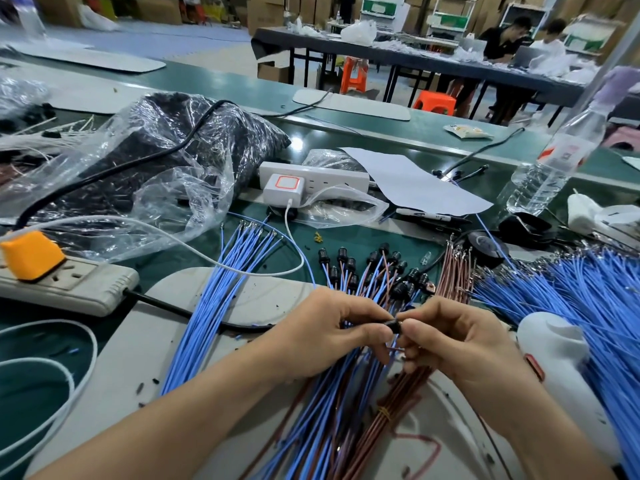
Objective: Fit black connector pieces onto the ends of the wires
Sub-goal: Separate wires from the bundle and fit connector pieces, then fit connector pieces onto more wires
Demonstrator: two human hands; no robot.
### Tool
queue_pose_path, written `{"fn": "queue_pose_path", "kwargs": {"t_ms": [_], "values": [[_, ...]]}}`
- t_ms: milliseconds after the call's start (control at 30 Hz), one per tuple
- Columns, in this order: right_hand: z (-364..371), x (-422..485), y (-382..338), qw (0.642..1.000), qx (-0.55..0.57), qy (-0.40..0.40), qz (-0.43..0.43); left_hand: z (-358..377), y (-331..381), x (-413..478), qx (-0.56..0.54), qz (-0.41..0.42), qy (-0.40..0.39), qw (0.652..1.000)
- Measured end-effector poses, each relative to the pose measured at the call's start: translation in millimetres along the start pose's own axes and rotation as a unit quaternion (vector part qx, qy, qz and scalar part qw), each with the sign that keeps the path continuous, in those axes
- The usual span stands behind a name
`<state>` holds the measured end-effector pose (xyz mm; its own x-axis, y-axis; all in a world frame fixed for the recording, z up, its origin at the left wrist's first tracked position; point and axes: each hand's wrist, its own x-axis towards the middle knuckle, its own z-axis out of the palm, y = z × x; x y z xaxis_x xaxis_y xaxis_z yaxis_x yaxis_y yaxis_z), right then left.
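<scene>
Blue wires (214, 306): loose bundle, surface, 9 o'clock. Left hand (329, 327): fingers clamped on black connector piece (394, 326), long axis 9-to-3. Right hand (460, 341): touching at connector's 3 o'clock, fingers apparently pinching brown wire (394, 348). Both hands equally near.

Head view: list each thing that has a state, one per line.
Small black connector piece: pinched between both hands.
Left hand: grips the connector piece.
Right hand: pinches the connector piece.
White square charger: plugged into white power strip.
Orange plug: plugged into grey power strip.
Brown wire bundle: tied with yellow band.
</scene>
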<state>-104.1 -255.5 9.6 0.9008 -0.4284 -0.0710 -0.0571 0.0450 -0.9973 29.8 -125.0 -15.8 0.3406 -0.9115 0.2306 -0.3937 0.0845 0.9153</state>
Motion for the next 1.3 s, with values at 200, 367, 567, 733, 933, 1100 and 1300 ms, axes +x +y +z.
{"fn": "queue_pose_path", "kwargs": {"t_ms": [200, 367, 567, 733, 933, 1100, 1300], "values": [[0, 2, 3, 1.000, 0.022, -0.005, 0.020, -2, 0, 1, -0.023, -0.019, -0.030, 0.999], [3, 2, 2, 0.998, 0.064, 0.010, 0.004, -5, 3, 3, -0.032, -0.024, -0.026, 0.999], [5, -1, -1, 0.996, -0.007, 0.051, -0.074, -2, 5, 2, 0.019, -0.004, -0.009, 1.000], [8, -3, 1, 0.971, -0.134, 0.103, -0.171, 0, 1, 1, 0.032, -0.003, 0.006, 0.999], [1, -4, -7, 0.971, -0.022, 0.137, -0.196, 0, 2, 1, -0.054, 0.016, 0.017, 0.998], [13, -5, -3, 0.983, 0.036, 0.074, -0.162, 4, 6, 1, -0.060, 0.056, 0.035, 0.996], [15, -6, -5, 0.981, 0.028, 0.078, -0.173, 6, 4, 2, -0.073, 0.067, 0.041, 0.994]]}}
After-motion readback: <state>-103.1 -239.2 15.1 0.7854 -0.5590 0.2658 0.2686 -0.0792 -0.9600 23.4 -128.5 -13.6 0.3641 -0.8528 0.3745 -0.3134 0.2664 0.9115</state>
